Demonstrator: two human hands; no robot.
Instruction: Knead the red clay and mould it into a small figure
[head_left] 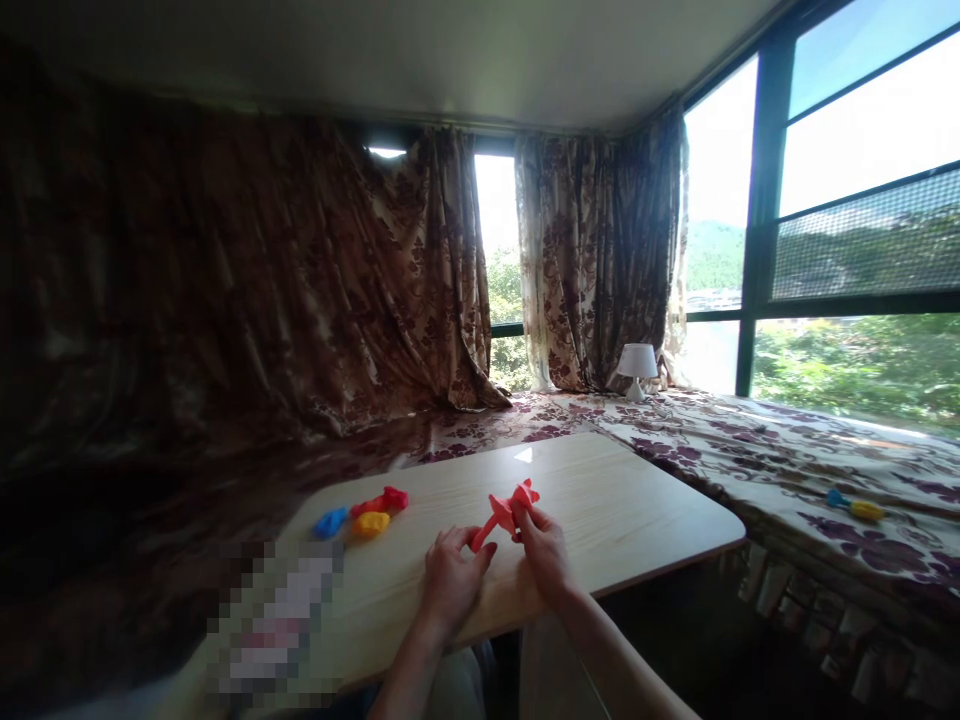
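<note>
Above the near part of the table, both of my hands are on a coral-red ruffled piece [504,511]. It has crumpled, petal-like edges at the top and a narrow tail running down to the left; its material I cannot make out. My left hand [452,578] pinches the tail's lower end between thumb and fingers. My right hand [546,550] grips the ruffled part from the right, covering some of it. On the table to the left lie a blue lump [330,522], a yellow lump [371,524] and a red crumpled lump [394,498], close together.
The pale wooden table [622,500] has rounded corners. A blurred-out item [281,620] lies at its left end. Beyond it, a ledge with flowered cloth [720,440] bears a white lamp [637,368] and a small blue-and-yellow item [865,509]. Patterned curtains [262,270] hang behind.
</note>
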